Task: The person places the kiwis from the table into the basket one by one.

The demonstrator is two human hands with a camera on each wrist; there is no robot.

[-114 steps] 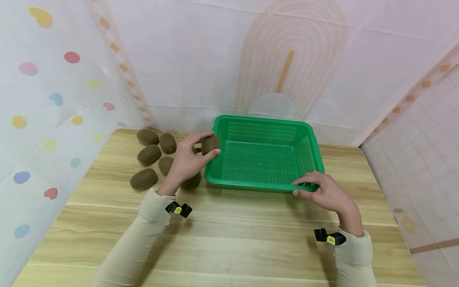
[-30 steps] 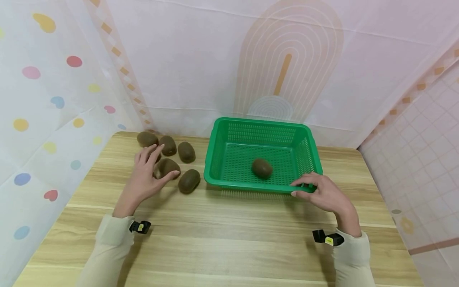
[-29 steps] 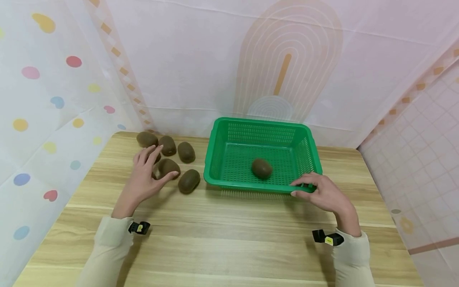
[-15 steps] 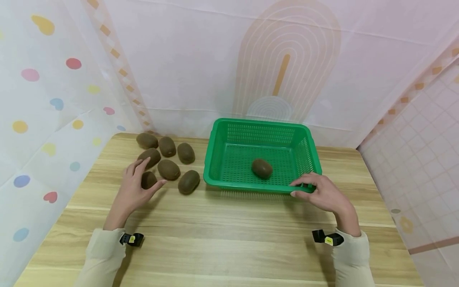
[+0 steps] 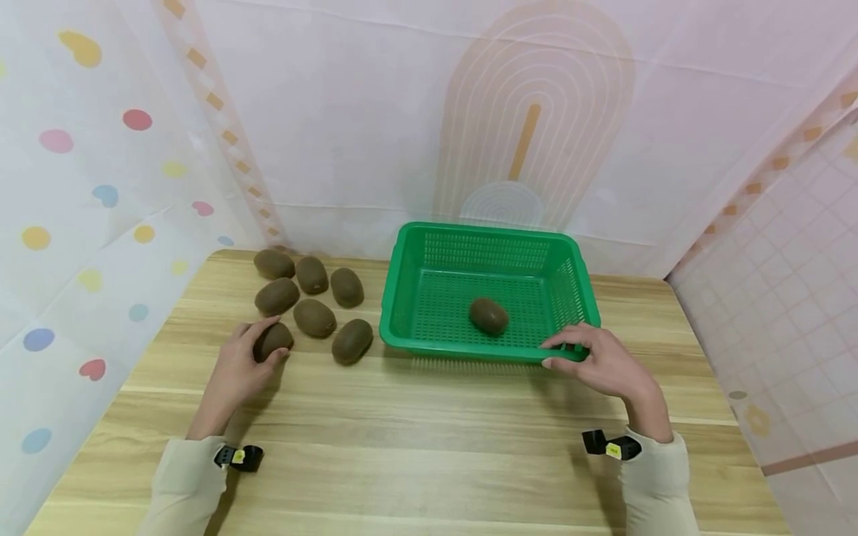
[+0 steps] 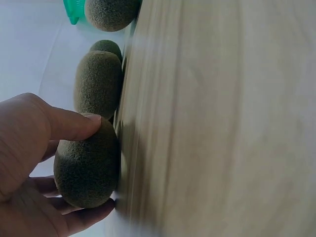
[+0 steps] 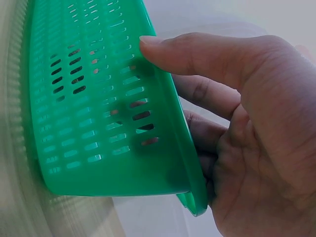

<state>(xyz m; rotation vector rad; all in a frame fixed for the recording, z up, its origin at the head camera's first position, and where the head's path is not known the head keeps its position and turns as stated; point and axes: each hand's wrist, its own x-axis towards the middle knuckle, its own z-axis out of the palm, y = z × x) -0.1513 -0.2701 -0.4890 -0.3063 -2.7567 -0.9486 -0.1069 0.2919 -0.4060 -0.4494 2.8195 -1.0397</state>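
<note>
My left hand (image 5: 237, 365) holds a brown kiwi (image 5: 273, 342) at the front left of the group, thumb on one side and fingers on the other. In the left wrist view that fuzzy kiwi (image 6: 88, 165) sits low against the tabletop, with the thumb across its upper end. My right hand (image 5: 606, 361) grips the front right corner of a green plastic basket (image 5: 462, 348). Seen from the right wrist, the thumb presses the outside of the basket wall (image 7: 113, 163) while the other fingers reach over the rim. One kiwi (image 5: 488, 316) lies inside the basket.
Several more kiwis lie just behind the left hand, among them one (image 5: 351, 342) near the basket's left side. The wooden table (image 5: 429, 447) meets a patterned cloth backdrop (image 5: 348, 134) right behind the basket.
The kiwi held earlier over the basket's left rim now lies inside the basket. My left hand has moved left and towards me, closing on the front-left kiwi. The right hand stays at the basket corner.
</note>
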